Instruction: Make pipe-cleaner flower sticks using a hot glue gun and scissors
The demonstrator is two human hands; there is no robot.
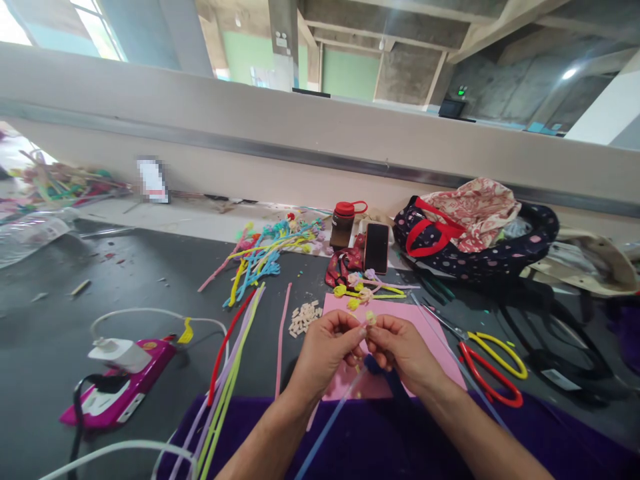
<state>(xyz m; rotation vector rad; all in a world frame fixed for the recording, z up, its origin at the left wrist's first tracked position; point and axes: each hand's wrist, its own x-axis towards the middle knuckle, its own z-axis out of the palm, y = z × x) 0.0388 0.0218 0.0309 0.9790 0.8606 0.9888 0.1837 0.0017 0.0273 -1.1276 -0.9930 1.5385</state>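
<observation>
My left hand [331, 343] and my right hand [407, 350] meet above a pink sheet [440, 333], fingertips pinched together. Between them is a small pale-yellow pipe-cleaner flower [371, 319]; the fingers hide its lower part. Just behind lie several pipe-cleaner flowers [354, 303] in yellow, pink and lilac. A heap of short beige pieces [304, 319] rests left of the sheet, beside a single pink pipe cleaner [283, 340]. Farther left, long green and lilac pipe cleaners [230, 387] and a red one [227, 347] run toward me.
Scissors [493, 367] with red and yellow handles lie to the right. Behind stand a red-lidded bottle [343, 223], a phone [377, 248] and a polka-dot bag [475, 257]. Finished-looking stems [270, 250] are piled back left. A magenta power strip [125, 387] with cables is at left.
</observation>
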